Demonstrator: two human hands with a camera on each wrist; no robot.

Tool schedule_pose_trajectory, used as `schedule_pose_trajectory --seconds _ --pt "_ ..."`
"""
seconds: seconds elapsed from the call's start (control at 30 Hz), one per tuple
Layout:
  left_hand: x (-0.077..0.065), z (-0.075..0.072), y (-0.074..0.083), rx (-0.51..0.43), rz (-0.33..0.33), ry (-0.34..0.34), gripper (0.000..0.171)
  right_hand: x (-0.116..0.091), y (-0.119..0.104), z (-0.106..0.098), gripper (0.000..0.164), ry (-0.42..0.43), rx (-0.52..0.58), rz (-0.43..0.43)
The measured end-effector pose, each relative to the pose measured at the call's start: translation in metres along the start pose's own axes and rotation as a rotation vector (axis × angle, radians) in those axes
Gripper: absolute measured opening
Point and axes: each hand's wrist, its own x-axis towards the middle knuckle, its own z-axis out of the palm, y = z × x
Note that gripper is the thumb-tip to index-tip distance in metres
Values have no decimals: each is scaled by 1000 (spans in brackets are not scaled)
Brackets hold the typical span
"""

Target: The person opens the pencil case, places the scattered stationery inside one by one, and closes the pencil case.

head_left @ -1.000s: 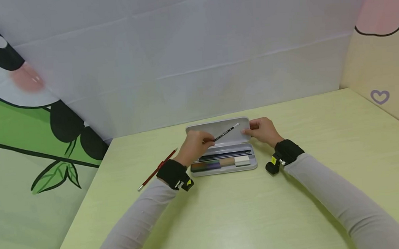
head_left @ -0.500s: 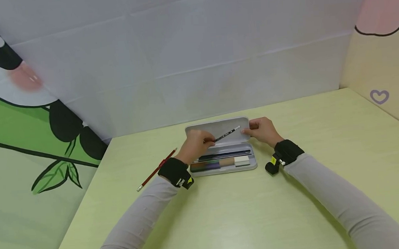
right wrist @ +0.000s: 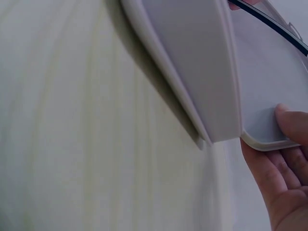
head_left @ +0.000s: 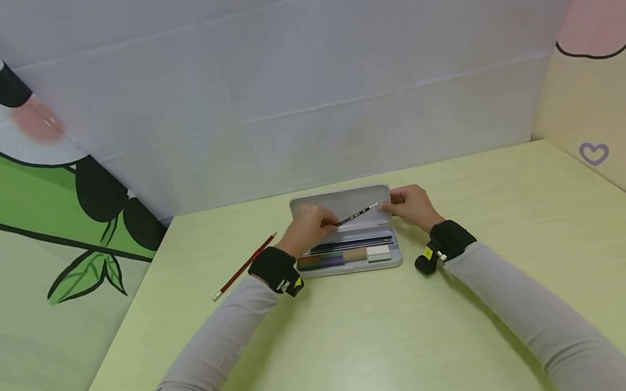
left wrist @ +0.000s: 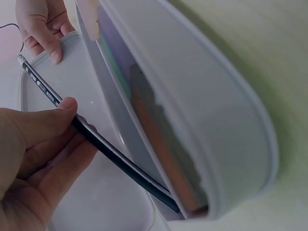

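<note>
My left hand pinches a black pencil with white lettering between thumb and fingers. It slants over the open metal pencil case, pale end up toward the right. In the left wrist view, the lower end of the pencil reaches the case's near end; whether it touches is unclear. My right hand grips the right edge of the raised lid, thumb inside and fingers behind. Inside the case lie dark pencils, a white eraser and a block with brown and purple parts.
A red pencil lies slanted on the pale table, left of the case and beside my left wrist. Behind the case rises a white cloth wall. Printed panels stand to the left and right.
The pale end of the black pencil has dipped slightly, so the pencil lies flatter. My left hand has shifted very little, and my right hand stays at the lid.
</note>
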Motion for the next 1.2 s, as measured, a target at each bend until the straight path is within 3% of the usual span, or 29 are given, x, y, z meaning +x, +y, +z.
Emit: schedule_pose_trajectory --seconds 0.63,1.2 --pt "1 4 0 22 31 -104 13 0 1 1 36 2 -10 -1" --pt "10 10 4 176 112 -170 9 3 2 1 38 -1 1 18"
